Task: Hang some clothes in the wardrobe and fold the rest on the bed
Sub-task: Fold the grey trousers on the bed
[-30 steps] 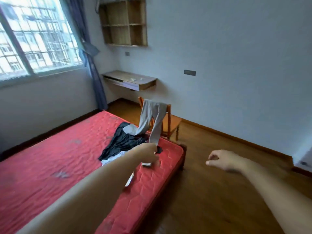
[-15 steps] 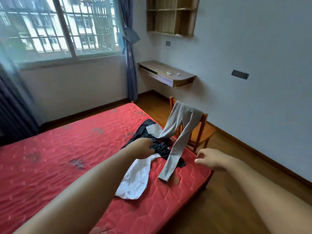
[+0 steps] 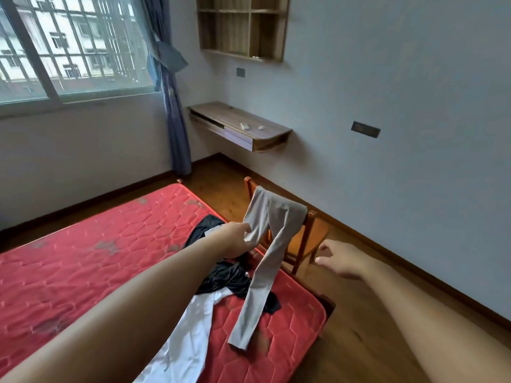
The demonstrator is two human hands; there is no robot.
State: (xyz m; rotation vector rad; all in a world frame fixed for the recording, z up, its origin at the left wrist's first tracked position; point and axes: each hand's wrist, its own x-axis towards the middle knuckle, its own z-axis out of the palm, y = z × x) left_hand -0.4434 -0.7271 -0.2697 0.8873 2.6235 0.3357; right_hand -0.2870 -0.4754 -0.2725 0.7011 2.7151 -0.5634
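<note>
so at that point my left grip (image 3: pixel 238 241) was pinching the end of one leg of the grey trousers (image 3: pixel 278 215), fingers and thumb curled round the fabric, up above the far corner of the bed (image 3: pixel 110 244). The trousers were draped over the top rail of the wooden chair (image 3: pixel 308 246), which stood on the floor (image 3: pixel 359 333) right beside the bed's corner. The other leg hung down long and straight, and its cuff lay on the red mattress near the edge. That hanging leg crossed over a black garment (image 3: pixel 231 280) that was bunched up on the mattress under my left forearm, and a white garment (image 3: pixel 190 324) lay spread out next to the black one, touching it and running toward me. My right grip (image 3: pixel 343 259) was wide and held nothing, fingers loosely spread, hovering over the floor just beside the chair seat and apart from the trousers. Further back there was a wall-mounted counter (image 3: pixel 221 117) with two small white things (image 3: pixel 245 126) on top, too small to tell what they were, a wooden wall shelf (image 3: pixel 269 55) above it, a blue curtain (image 3: pixel 172 111) tied back in the corner, and a barred window (image 3: pixel 69 45) on the left
</note>
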